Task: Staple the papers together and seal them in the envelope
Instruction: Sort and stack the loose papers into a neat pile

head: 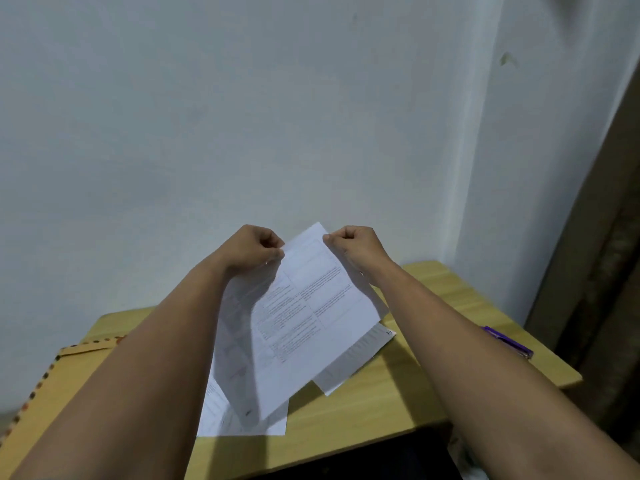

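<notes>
The papers [304, 306] are held up above the small wooden table [398, 386], tilted, with their top edge toward the wall. That top edge is pinched by the left hand [254, 249] at one corner and by the right hand [358, 247] at the other; on both hands the fingers are curled in and pressed onto the sheet.

The step in hand appears to be squaring the sheets before stapling. It is best done by letting the lower edges be tapped on the table until the corners match, with the grip kept light so the sheets can slide level.

Counted outward: at least two sheets seem to be held, though the exact number cannot be told. Two more sheets [353, 362] lie on the table beneath. One brown envelope [72, 368] lies at the left edge, partly hidden by the left forearm. One purple object [507, 341], possibly the stapler, lies at the right edge, well apart from the papers.
</notes>
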Action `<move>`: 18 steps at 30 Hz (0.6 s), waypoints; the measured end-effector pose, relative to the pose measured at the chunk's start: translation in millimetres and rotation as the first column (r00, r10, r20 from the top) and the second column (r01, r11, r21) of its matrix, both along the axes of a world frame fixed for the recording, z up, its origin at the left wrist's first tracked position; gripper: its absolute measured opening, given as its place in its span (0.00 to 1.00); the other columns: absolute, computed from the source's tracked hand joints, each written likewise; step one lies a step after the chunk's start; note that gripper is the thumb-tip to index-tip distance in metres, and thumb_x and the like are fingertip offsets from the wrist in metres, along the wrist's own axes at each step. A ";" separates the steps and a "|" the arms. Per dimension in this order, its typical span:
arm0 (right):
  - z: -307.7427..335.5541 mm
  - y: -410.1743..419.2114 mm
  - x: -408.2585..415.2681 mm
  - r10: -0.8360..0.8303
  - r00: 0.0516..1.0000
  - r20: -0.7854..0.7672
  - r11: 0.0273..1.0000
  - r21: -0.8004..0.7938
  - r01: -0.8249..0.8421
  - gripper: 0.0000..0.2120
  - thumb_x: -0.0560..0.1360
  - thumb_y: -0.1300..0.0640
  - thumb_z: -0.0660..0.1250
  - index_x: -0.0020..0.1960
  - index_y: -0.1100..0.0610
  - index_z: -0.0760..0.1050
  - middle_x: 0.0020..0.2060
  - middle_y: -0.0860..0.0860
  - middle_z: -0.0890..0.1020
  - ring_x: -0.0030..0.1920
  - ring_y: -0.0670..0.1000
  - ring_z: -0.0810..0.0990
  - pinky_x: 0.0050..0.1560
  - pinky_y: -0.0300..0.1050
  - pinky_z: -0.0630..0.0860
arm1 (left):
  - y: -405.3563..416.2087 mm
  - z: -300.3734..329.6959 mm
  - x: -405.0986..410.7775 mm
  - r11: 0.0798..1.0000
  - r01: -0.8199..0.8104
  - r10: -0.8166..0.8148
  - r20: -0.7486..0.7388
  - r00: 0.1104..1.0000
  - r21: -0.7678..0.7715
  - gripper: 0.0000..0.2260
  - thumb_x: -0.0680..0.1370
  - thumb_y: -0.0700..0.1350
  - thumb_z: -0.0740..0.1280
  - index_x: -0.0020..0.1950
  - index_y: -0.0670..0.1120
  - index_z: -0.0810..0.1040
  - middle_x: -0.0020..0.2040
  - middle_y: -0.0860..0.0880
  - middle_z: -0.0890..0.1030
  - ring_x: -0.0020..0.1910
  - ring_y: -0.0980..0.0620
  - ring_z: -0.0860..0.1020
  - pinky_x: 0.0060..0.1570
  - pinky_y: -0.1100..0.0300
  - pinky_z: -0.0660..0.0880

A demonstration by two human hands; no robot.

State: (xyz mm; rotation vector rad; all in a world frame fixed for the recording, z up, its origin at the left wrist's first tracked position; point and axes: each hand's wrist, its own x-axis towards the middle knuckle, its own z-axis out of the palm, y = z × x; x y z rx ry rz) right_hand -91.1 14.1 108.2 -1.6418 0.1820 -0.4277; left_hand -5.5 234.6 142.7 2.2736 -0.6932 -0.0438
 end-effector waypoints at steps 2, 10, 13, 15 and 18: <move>-22.7 0.2 4.1 0.004 1.000 -0.017 0.999 0.034 -0.003 0.06 0.79 0.64 0.73 0.45 0.62 0.77 0.37 0.53 0.76 0.37 0.43 0.81 0.52 0.34 0.78 | -0.7 -22.5 -3.6 1.000 0.002 -0.002 -0.036 0.999 0.002 0.02 0.77 0.41 0.72 0.47 0.46 0.85 0.44 0.49 0.85 0.41 0.54 0.81 0.45 0.62 0.75; -102.1 10.6 9.2 -0.078 0.995 -0.055 0.977 0.192 0.087 0.13 0.76 0.67 0.75 0.35 0.57 0.79 0.32 0.50 0.79 0.37 0.47 0.80 0.55 0.48 0.81 | -0.1 -100.4 -13.7 0.998 -0.033 0.028 -0.081 0.996 -0.060 0.05 0.76 0.39 0.71 0.51 0.47 0.80 0.40 0.49 0.82 0.34 0.56 0.77 0.39 0.61 0.73; -115.2 14.7 7.9 -0.079 0.995 -0.067 0.968 0.234 0.093 0.11 0.74 0.64 0.77 0.36 0.55 0.81 0.37 0.55 0.83 0.43 0.53 0.82 0.55 0.57 0.82 | -0.5 -113.0 -13.9 0.997 -0.044 0.037 -0.106 0.994 -0.066 0.10 0.76 0.41 0.71 0.56 0.51 0.80 0.43 0.48 0.83 0.38 0.53 0.79 0.42 0.59 0.75; -118.2 15.2 8.4 -0.073 0.996 -0.057 0.962 0.260 0.086 0.08 0.75 0.64 0.77 0.39 0.58 0.80 0.39 0.56 0.84 0.43 0.54 0.82 0.55 0.56 0.81 | -1.0 -116.7 -12.3 0.998 -0.048 0.044 -0.084 0.995 -0.036 0.06 0.77 0.42 0.70 0.52 0.50 0.83 0.42 0.51 0.83 0.39 0.53 0.79 0.43 0.59 0.74; -119.5 14.9 9.5 -0.064 0.997 -0.045 0.958 0.276 0.074 0.06 0.75 0.63 0.77 0.42 0.60 0.81 0.40 0.57 0.85 0.43 0.55 0.83 0.56 0.55 0.82 | -2.2 -119.4 -9.4 0.998 -0.056 0.053 -0.056 0.997 -0.037 0.04 0.77 0.42 0.70 0.45 0.49 0.83 0.39 0.54 0.82 0.37 0.56 0.78 0.41 0.61 0.71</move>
